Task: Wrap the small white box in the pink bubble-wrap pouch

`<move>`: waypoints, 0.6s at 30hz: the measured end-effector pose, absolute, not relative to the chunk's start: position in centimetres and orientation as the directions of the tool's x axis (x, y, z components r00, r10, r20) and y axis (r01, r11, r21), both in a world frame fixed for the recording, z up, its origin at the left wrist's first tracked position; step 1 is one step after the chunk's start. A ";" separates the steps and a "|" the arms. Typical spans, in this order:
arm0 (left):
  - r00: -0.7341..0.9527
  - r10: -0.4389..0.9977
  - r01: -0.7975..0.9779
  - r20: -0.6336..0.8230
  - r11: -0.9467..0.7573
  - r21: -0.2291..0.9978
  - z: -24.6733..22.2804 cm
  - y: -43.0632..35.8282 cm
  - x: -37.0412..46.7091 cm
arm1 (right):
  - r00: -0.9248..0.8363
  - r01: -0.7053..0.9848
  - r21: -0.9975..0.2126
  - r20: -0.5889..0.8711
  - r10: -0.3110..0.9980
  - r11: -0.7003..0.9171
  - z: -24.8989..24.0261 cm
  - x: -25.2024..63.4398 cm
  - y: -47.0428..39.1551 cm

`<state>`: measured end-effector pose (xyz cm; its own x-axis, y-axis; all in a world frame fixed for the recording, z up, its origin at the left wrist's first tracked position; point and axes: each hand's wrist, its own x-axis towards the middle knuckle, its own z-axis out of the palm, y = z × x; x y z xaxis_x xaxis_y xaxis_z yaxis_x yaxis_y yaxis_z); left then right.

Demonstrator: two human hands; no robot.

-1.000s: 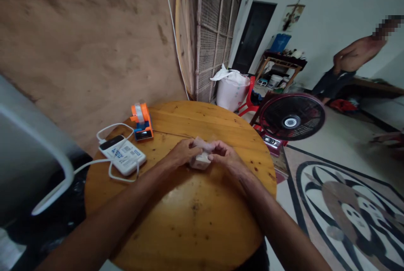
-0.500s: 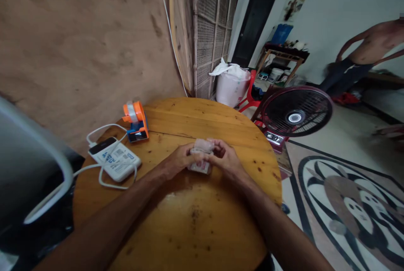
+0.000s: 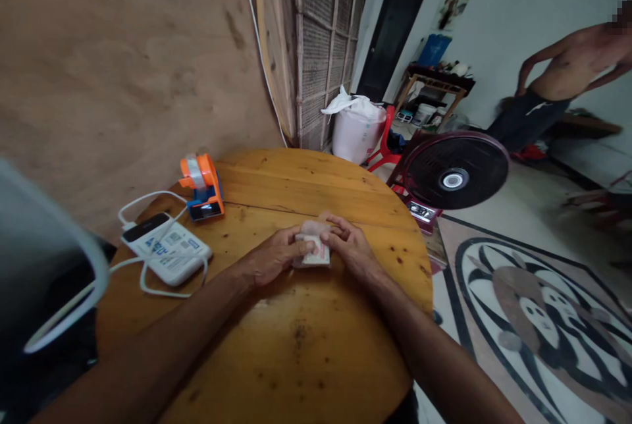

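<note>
Between my two hands, just above the round wooden table (image 3: 296, 318), is a small white card-like packet (image 3: 316, 255) with red print, in clear plastic. My left hand (image 3: 281, 251) grips its left side, the thumb lying across the front. From the right, my right hand (image 3: 349, 246) holds the packet's upper right edge with thumb and fingers. The loose plastic (image 3: 314, 228) bulges at the top, behind the printed face. Blur hides the fine print.
A white power bank (image 3: 172, 251) with looping cables lies at the table's left, beside an orange and blue device (image 3: 202, 188). Beyond the table are a fan (image 3: 453, 178), a white sack (image 3: 356, 129), a red chair (image 3: 386, 141) and a standing person (image 3: 557, 78).
The packet's printed face is now flatter and more visible between my hands, and my left thumb lies lower on it. The whole view has shifted slightly, moving the scene left.
</note>
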<state>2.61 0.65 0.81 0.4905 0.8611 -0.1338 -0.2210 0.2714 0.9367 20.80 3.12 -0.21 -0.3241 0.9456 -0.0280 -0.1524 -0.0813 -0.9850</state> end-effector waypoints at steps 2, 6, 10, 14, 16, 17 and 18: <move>0.494 0.863 -0.230 -0.111 0.253 0.940 0.7 0.5 2.8 | -0.314 -0.121 -0.992 -0.002 0.949 -0.042 -0.3 20.9 3.0; 0.480 0.869 -0.270 -0.122 0.279 0.922 0.3 0.5 3.0 | -0.282 -0.066 -0.996 0.072 0.957 0.055 -0.6 20.9 2.6; 0.485 0.864 -0.280 -0.133 0.298 0.913 0.5 0.5 3.1 | -0.203 -0.082 -0.990 0.126 0.971 0.111 -0.4 21.2 2.5; 0.481 0.862 -0.263 -0.158 0.314 0.912 0.9 0.3 3.2 | -0.180 -0.170 -0.983 0.100 0.979 0.069 0.2 21.7 2.7; 0.487 0.860 -0.257 -0.154 0.309 0.915 0.9 0.2 3.2 | -0.174 -0.194 -0.979 0.095 0.980 0.060 0.5 21.7 2.9; 0.494 0.857 -0.255 -0.146 0.303 0.918 0.8 0.2 3.2 | -0.159 -0.202 -0.977 0.105 0.982 0.072 0.6 21.7 2.9; 0.501 0.855 -0.254 -0.133 0.293 0.922 0.8 0.2 3.2 | -0.144 -0.205 -0.975 0.121 0.982 0.090 0.7 21.6 3.0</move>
<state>3.21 0.20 0.80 0.5010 0.8551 -0.1334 -0.2539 0.2925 0.9219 21.59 3.03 0.67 -0.1435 0.9822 0.1212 -0.2048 0.0903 -0.9746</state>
